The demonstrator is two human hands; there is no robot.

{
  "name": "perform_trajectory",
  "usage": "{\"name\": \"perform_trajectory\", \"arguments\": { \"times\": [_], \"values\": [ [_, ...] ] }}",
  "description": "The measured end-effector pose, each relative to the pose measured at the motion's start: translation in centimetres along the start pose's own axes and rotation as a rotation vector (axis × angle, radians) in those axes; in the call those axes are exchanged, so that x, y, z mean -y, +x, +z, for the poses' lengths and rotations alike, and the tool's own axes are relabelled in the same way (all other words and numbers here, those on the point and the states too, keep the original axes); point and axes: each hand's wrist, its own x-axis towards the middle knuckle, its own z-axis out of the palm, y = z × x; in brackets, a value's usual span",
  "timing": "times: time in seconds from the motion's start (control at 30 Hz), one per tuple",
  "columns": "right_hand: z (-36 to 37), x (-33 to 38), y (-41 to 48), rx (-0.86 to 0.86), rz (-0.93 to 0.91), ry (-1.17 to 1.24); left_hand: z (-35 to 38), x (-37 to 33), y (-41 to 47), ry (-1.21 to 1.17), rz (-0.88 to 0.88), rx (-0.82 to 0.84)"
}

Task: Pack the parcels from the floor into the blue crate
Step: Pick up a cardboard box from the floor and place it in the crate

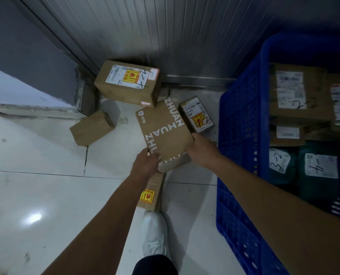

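Both hands grip one flat brown cardboard parcel (pixel 165 132) printed with large white letters reading ZHUAN. The left hand (pixel 145 163) clasps its near left corner, and the right hand (pixel 201 147) clamps its right edge, fingers curled under. The parcel is tilted and sits above the glossy white tiled floor (pixel 36 175), just left of the blue crate (pixel 242 135).

The blue crate is rigid plastic with perforated lattice walls. Inside it lie several cardboard boxes (pixel 296 94) with white shipping labels and handwritten numbers, and below them two soft dark green plastic bag parcels (pixel 315 167), each with a white label.

On the floor, a larger rectangular cardboard box (pixel 127 84) with a white label and a yellow-and-red sticker rests against the ribbed grey metal wall (pixel 145 26). A small plain cardboard box (pixel 91 128) lies to its lower left, apart from it. A small grey-edged box (pixel 196 115) with a label and yellow sticker stands just right of the held parcel, near the crate wall. Another cardboard box (pixel 151 193) with a yellow sticker lies under the left forearm, touching the toe of a white shoe (pixel 154 233).
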Motion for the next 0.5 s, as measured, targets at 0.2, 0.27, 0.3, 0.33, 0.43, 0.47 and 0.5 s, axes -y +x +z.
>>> {"name": "perform_trajectory", "arguments": {
  "times": [0.2, 0.27, 0.3, 0.33, 0.43, 0.47, 0.5],
  "values": [
    [-3.3, 0.8, -5.5, 0.026, -0.042, -0.034, 0.2, -0.6, -6.0, -0.058, -0.033, -0.039],
    [-4.5, 0.9, -7.7, 0.031, -0.059, -0.021, 0.5, -1.2, -8.5, -0.097, -0.029, -0.059],
    [-5.2, 1.0, -8.9, 0.032, -0.070, -0.017, 0.6, -1.6, -9.7, -0.117, -0.018, -0.071],
    [-5.9, 1.1, -10.1, 0.029, -0.084, -0.008, 0.7, -2.0, -10.8, -0.136, -0.012, -0.089],
    [-8.1, 1.4, -13.7, 0.013, -0.150, 0.065, 0.7, -3.9, -14.5, -0.178, 0.030, -0.143],
    [-8.9, 1.5, -15.0, 0.007, -0.163, 0.105, 0.7, -4.6, -15.7, -0.192, 0.048, -0.168],
    [-9.6, 1.7, -16.3, 0.003, -0.171, 0.149, 0.7, -5.2, -16.9, -0.202, 0.061, -0.191]
  ]
}}
